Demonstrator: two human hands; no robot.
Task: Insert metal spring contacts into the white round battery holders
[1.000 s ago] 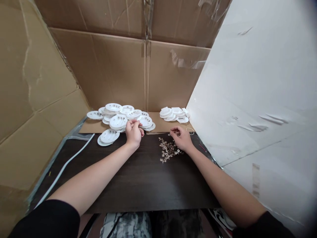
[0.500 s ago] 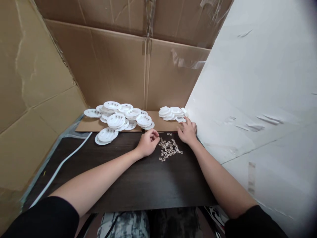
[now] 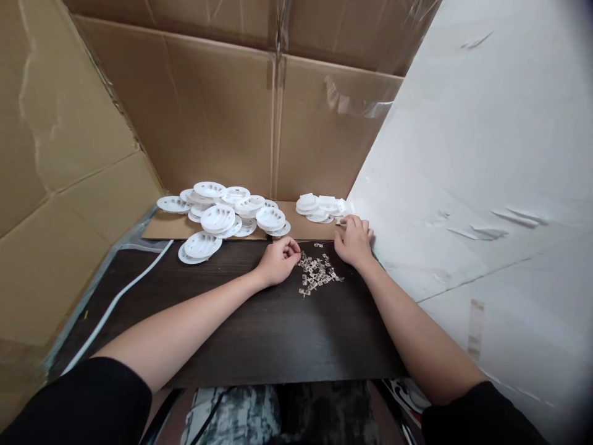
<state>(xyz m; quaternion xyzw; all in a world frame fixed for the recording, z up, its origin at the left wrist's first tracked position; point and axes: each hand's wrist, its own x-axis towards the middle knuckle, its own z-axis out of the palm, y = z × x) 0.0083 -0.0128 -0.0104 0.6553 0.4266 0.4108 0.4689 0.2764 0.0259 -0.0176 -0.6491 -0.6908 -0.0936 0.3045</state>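
Observation:
My left hand (image 3: 280, 260) rests at the left edge of a loose pile of small metal contact plates (image 3: 319, 271). Its fingers are curled and pinched together; whatever lies between them is too small to make out. Off to the right of the pile, my right hand (image 3: 354, 241) reaches to the front of the smaller stack of white plastic discs (image 3: 319, 209). Its fingers are bent and drawn together, with a small pale piece (image 3: 340, 223) at the tips that I cannot identify. One pair of plates (image 3: 318, 245) lies apart, behind the pile.
A larger heap of white round plastic pieces with slotted recesses (image 3: 217, 218) lies at the back left, partly on a cardboard sheet (image 3: 160, 230). A white cable (image 3: 118, 298) crosses the dark table (image 3: 278, 334) on the left. Cardboard walls (image 3: 208, 111) and a white panel (image 3: 463, 154) enclose it.
My right hand's fingers have drawn in from the front disc of the smaller stack, and that disc no longer shows there. My left hand stays by the metal pile. The view has tilted slightly.

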